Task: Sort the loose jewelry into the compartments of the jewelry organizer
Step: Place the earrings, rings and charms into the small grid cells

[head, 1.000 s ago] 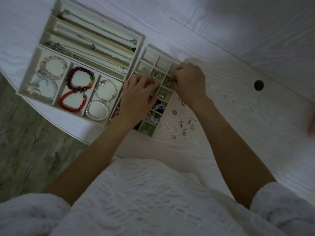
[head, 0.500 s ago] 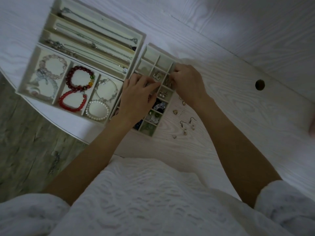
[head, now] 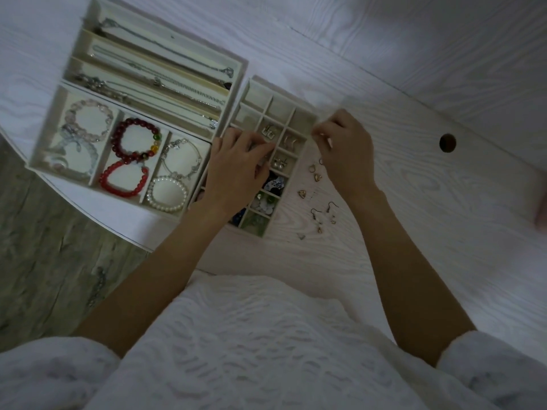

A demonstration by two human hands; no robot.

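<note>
Earrings (head: 316,176), loose on bench (head: 414,232), lie just below R hand (head: 346,152); R fingers curled, contents unclear. L hand (head: 236,170) fingers bent over organizer (head: 281,113).

Right hand (head: 346,149) is now off the small-cell tray (head: 307,116): 1 s ago its fingertips were over the tray's upper cells, now it hovers just past the tray's right edge, fingers curled, above the loose earrings (head: 315,173) on the counter. Whether its grip holds anything: can't tell, too blurred. Left hand (head: 236,170) barely shifts.
</note>
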